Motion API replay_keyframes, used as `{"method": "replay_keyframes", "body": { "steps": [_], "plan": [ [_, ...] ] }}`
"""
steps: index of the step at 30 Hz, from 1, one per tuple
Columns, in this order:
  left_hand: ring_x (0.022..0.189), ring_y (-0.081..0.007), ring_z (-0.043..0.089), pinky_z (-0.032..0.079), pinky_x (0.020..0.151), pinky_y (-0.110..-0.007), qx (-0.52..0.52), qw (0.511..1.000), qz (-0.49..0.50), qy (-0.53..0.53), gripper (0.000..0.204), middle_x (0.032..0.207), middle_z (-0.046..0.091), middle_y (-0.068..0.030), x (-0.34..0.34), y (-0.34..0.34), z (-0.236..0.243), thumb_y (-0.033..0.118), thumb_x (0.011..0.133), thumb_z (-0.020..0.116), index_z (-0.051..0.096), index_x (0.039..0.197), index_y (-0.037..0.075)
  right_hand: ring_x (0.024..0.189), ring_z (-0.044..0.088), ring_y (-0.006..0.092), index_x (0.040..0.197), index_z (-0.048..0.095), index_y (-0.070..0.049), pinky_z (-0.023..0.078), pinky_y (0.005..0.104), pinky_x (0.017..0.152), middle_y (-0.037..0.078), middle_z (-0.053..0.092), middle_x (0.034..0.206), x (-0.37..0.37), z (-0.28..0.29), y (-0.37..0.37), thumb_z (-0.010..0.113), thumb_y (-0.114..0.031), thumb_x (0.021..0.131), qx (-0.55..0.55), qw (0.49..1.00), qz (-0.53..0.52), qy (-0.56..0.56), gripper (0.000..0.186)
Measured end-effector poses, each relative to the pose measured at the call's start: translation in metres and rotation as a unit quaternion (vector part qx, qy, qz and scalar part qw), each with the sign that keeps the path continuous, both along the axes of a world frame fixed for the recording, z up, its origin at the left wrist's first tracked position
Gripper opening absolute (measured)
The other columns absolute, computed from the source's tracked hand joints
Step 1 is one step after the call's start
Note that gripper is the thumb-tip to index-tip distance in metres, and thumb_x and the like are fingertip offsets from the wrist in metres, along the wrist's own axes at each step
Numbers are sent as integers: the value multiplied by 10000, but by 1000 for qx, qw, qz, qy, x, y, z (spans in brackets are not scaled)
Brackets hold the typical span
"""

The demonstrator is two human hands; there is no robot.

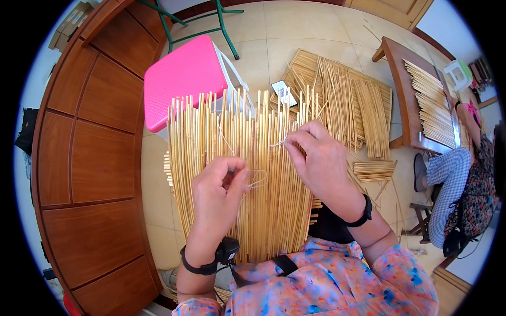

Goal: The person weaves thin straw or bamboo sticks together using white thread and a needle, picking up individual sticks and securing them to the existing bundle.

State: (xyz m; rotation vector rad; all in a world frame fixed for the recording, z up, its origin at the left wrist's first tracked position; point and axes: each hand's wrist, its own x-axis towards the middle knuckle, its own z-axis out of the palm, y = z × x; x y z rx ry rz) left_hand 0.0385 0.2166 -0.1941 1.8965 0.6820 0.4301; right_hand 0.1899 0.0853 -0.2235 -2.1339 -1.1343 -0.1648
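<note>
A wide mat of pale straw-coloured stalks (279, 210) lies lengthwise in front of me, reaching from my lap toward the pink stool. Over its left middle, my left hand (220, 184) pinches a thin white string (257, 179), which loops out beside the fingertips. Another stretch of the string runs up from that hand across the stalks. My right hand (316, 155) hovers above the mat's right side, thumb and forefinger closed on a strand of white string. The stalks' far ends are uneven.
A pink-topped stool (184, 79) stands beyond the mat at the left, near a wooden cabinet (100, 158). Loose stalks (342, 100) are piled on the floor, with a white card (283, 94) at their edge. A person (458, 184) sits by a wooden table (392, 84) bearing more stalks.
</note>
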Motion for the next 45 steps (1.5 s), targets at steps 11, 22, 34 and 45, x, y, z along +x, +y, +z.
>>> {"method": "replay_keyframes", "body": {
  "steps": [11, 22, 34, 45],
  "plan": [
    [632, -64, 596, 498, 568, -205, 0, 1000, -22, -21, 41, 758, 613, -25, -1, -14, 6, -5, 876, 613, 606, 910, -26, 660, 627, 73, 900, 548, -3, 486, 211, 559, 24, 602, 781, -22, 5, -30, 572, -54, 909, 157, 828, 83, 533, 58],
    [606, -112, 598, 465, 531, -237, 3, 998, -60, 4, 41, 720, 603, -69, 10, -27, 6, 11, 840, 650, 619, 864, -1, 658, 664, 168, 1117, 538, 55, 525, 246, 562, 119, 651, 809, -19, 0, -37, 539, -82, 921, 122, 774, 7, 621, 239],
    [630, -75, 603, 513, 571, -217, -11, 998, -63, 21, 63, 761, 622, -35, 13, -16, 2, 4, 876, 613, 605, 931, -26, 616, 639, 114, 1082, 624, 10, 505, 225, 548, 72, 660, 822, -14, -7, -37, 585, -25, 890, 156, 844, 69, 508, 199],
    [626, -71, 572, 471, 575, -198, 57, 998, 5, -28, 77, 733, 592, -26, -12, 5, 37, -73, 872, 540, 583, 906, -19, 719, 575, 76, 1102, 611, -54, 447, 204, 518, 72, 583, 1134, 16, -14, -20, 617, 28, 805, 258, 935, -103, 219, 309]
  ]
}}
